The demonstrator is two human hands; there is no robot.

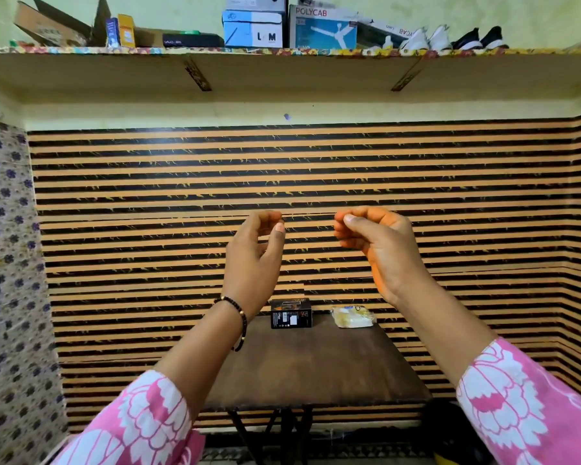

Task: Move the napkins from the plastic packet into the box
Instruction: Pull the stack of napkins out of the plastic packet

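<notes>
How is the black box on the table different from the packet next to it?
The box is black with straight, stiff sides; the plastic packet is pale, see-through and crinkly. The box stands taller; the packet lies lower and looks lumpy. Both sit at the far edge of the brown table, apart, and neither hand touches them.

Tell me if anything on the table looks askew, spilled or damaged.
Nothing stands out. The black box stands upright at the far edge of the table, and the plastic packet lies beside it, apart and unspilled. Both hands are raised and empty.
</notes>
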